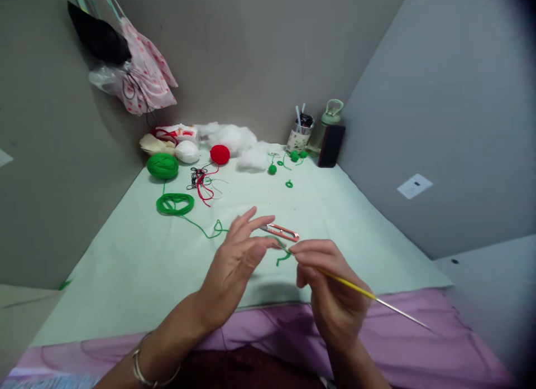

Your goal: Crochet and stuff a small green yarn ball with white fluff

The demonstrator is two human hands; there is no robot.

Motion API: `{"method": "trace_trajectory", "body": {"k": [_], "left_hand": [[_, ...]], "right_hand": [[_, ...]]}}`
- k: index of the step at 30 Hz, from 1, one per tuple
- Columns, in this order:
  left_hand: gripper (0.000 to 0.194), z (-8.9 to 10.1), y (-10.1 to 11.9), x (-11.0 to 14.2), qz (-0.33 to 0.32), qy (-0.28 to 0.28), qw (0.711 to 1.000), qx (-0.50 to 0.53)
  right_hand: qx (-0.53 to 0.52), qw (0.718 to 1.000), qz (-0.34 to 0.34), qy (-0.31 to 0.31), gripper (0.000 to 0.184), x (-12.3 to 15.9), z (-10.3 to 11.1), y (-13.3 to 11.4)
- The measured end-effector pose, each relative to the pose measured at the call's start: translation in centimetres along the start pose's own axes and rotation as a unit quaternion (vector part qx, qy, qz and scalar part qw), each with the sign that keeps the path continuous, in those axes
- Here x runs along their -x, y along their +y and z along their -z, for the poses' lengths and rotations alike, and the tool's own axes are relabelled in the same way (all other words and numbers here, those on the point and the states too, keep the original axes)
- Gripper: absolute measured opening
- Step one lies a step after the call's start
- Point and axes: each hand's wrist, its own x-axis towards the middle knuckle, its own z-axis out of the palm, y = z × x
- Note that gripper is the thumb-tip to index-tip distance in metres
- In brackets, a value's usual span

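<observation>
My right hand (330,283) is closed around a crochet hook (352,286) with a yellow handle; its bare metal end points down to the right. At the hook's tip a short piece of green yarn (283,259) hangs in a small curl. My left hand (237,260) has its upper fingers spread, with the green yarn at its index fingertip beside the hook. From the left hand a strand runs back over the table to a loose green coil (175,203) and a green yarn ball (162,166). Just beyond the fingers lie orange thread snips (282,231), partly hidden.
Along the back stand a white yarn ball (187,152), a red yarn ball (220,154), white stuffing (232,139), small green crocheted pieces (272,169), a pen cup (298,139), a bottle (330,118) and a phone (331,146). Grey walls enclose the table (125,266).
</observation>
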Motion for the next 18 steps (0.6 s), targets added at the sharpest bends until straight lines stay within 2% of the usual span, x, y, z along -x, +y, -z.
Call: {"method": "trace_trajectory", "body": {"k": [2, 4, 8, 12, 15, 18], "left_hand": [[0.041, -0.4, 0.1, 0.0, 0.053, -0.033, 0.995, 0.076], [0.046, -0.7, 0.1, -0.1, 0.102, -0.045, 0.979, 0.171], [0.062, -1.3, 0.3, 0.0, 0.154, 0.001, 0.936, 0.318], [0.072, -1.8, 0.3, 0.1, 0.18, 0.032, 0.916, 0.358], [0.072, -2.2, 0.2, 0.2, 0.18, 0.064, 0.911, 0.366], [0.071, -2.5, 0.2, 0.3, 0.208, 0.064, 0.882, 0.419]], "right_hand": [[0.01, 1.0, 0.003, -0.017, 0.036, 0.2, -0.1, 0.1], [0.019, 1.0, 0.009, -0.021, 0.037, 0.3, -0.2, 0.2], [0.017, 1.0, 0.006, -0.009, 0.036, 0.1, -0.5, 0.4], [0.024, 1.0, 0.004, -0.007, 0.033, 0.1, -0.7, 0.4], [0.125, 0.99, 0.057, -0.019, 0.04, 0.5, -0.8, 0.6], [0.252, 0.959, 0.128, -0.027, 0.051, 1.0, -0.8, 0.9]]}}
